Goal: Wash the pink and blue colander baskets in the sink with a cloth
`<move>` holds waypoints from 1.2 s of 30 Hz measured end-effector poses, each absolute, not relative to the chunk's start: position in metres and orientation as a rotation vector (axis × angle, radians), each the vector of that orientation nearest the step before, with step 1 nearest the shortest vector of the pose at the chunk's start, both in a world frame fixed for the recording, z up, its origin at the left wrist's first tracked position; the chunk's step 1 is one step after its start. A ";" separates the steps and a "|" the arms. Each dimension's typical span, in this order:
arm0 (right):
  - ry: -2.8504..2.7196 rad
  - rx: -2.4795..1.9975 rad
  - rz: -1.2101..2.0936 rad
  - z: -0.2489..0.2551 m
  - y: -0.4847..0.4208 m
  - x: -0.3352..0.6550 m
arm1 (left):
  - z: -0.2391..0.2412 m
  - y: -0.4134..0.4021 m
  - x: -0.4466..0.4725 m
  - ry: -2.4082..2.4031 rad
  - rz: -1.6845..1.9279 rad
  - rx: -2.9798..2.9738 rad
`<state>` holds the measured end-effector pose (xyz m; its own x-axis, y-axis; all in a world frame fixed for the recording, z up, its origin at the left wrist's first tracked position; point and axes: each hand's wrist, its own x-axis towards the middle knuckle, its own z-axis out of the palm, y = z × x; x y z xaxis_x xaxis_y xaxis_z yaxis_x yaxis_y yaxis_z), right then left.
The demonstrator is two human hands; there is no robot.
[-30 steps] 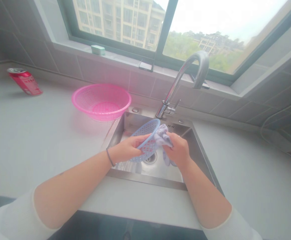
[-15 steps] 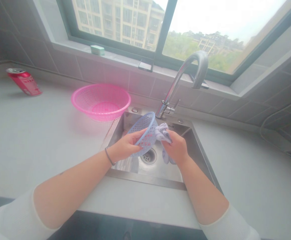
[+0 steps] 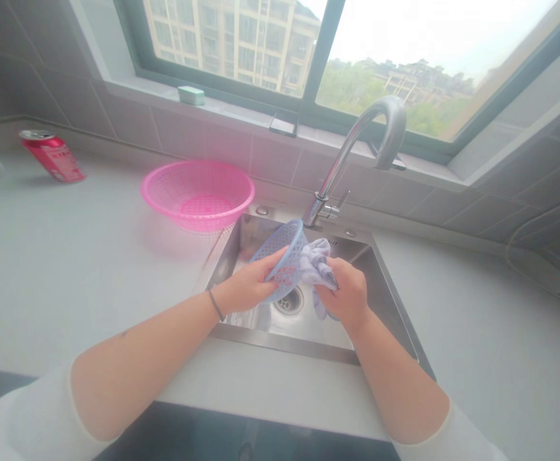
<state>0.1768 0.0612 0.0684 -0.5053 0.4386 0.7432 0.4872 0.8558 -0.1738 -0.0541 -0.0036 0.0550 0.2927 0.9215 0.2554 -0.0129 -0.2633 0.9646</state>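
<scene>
Over the sink [image 3: 289,346], my left hand [image 3: 250,282] grips the rim of a light blue plastic basket [image 3: 293,256] with holes in its wall. The basket is tilted on its side, its outer wall turned to the right. My right hand [image 3: 347,291] is closed around a bunched, pale grey-white patterned cloth [image 3: 317,261], one end of which hangs down toward the sink floor. The cloth lies against the outside of the basket. Below them, the round drain [image 3: 290,301] is partly covered by the basket.
A chrome faucet [image 3: 342,157] arches behind the sink. Left of it, a pink plastic basket [image 3: 198,195] stands on the white counter [image 3: 92,269], with a red drink can [image 3: 54,157] farther left. A pale green block [image 3: 191,95] sits on the windowsill.
My right hand and the cloth have shifted slightly right and down, and more of the bunched cloth shows against the basket. The whole view has moved a little. Both grips are kept.
</scene>
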 end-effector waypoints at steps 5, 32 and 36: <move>-2.381 -0.398 -0.171 0.067 0.052 0.166 | 0.049 -0.003 -0.051 0.836 1.101 1.486; -1.980 -1.324 0.375 0.067 0.083 0.174 | 0.068 -0.005 -0.062 0.897 1.037 0.798; -1.990 -1.318 0.365 0.068 0.081 0.174 | 0.070 -0.005 -0.063 0.968 1.029 0.804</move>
